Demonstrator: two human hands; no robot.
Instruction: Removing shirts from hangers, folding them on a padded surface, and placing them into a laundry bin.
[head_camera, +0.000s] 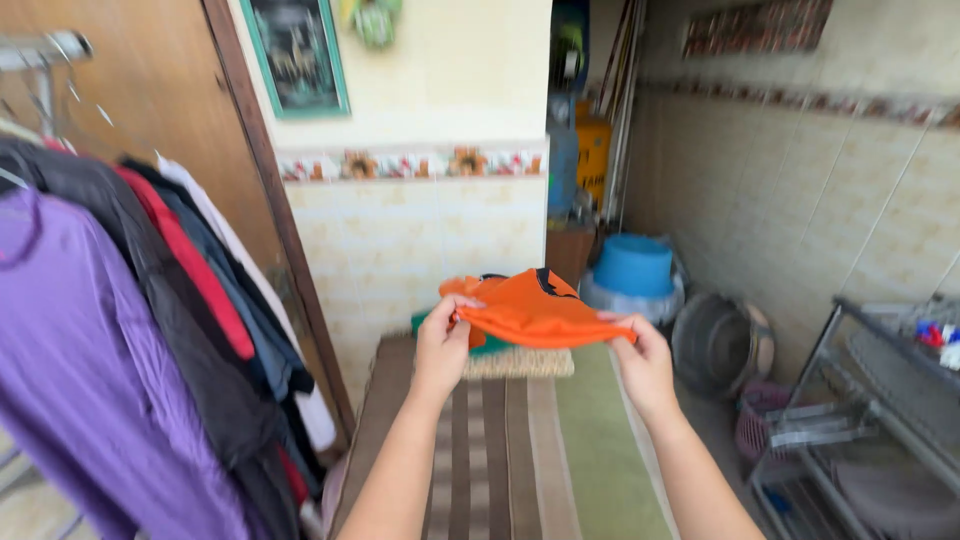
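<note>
Both hands pinch 1 folded orange garment (535, 310) and hold it level in the air: the left hand (442, 350) has its fingers closed on the left edge, the right hand (643, 362) on the right corner. The garment hangs above a striped brown and green mat (520, 455) on the floor. To the left hangs a rack of clothes (130, 340); behind, a blue tub (635, 265); to the right, a metal shelf rack (860, 420).
</note>
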